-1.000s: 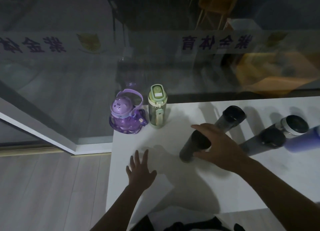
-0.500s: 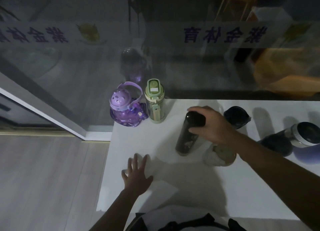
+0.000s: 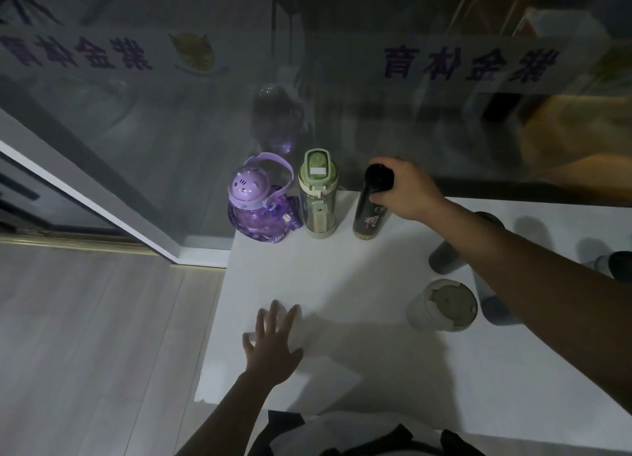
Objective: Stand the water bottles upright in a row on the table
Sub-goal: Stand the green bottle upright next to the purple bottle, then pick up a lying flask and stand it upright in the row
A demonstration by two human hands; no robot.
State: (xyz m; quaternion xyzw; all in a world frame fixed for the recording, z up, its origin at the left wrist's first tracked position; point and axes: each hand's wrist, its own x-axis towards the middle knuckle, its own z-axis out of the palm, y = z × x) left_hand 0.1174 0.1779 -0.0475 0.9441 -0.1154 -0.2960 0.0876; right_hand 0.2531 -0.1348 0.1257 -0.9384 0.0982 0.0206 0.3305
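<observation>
Third bottle being set into the row at the far left corner of the table.

We are noting the right hand (image 3: pixel 407 194) closed around the cap end of the black bottle (image 3: pixel 371 209), which is standing near-upright, long axis vertical, cap up, base on the table (image 3: pixel 342 370), just right of the green bottle (image 3: pixel 318 195) and purple bottle (image 3: pixel 261 204). The left hand (image 3: pixel 273 346) is lying flat and open on the table, holding nothing. We are advising: seat the base fully flat, level with its neighbours, leaving a small gap, before releasing. A grey bottle (image 3: pixel 448 253) appears to be lying over, further right.
</observation>
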